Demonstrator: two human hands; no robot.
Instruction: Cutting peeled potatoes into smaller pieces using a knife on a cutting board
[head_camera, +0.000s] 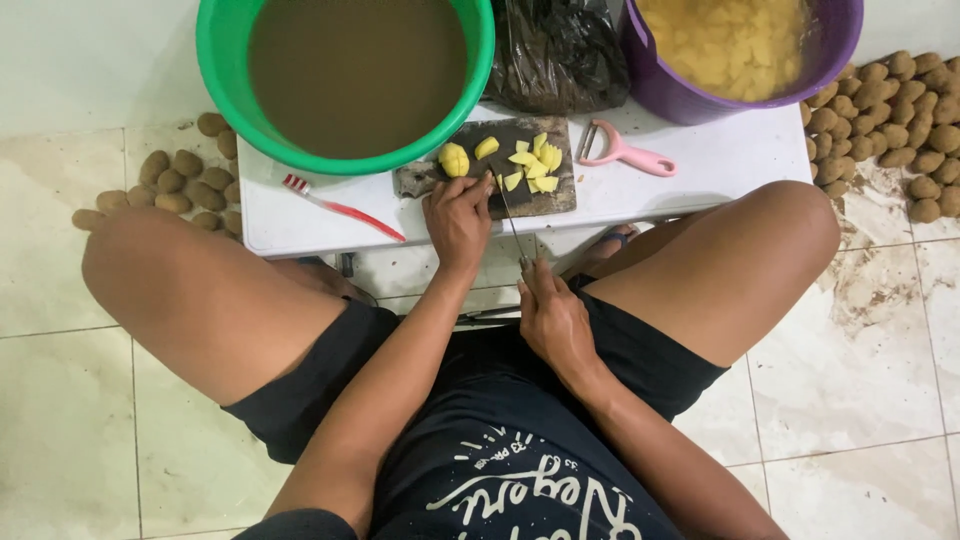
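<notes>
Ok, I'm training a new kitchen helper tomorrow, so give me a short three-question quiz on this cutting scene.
1. True or false: the right hand grips a knife.
2. The pink peeler lies: A) in the green basin, B) on the white table, C) on the floor.
3. Which hand steadies the potato pieces on the dark cutting board?

Key: 1 true; 2 B; 3 the left hand.
</notes>
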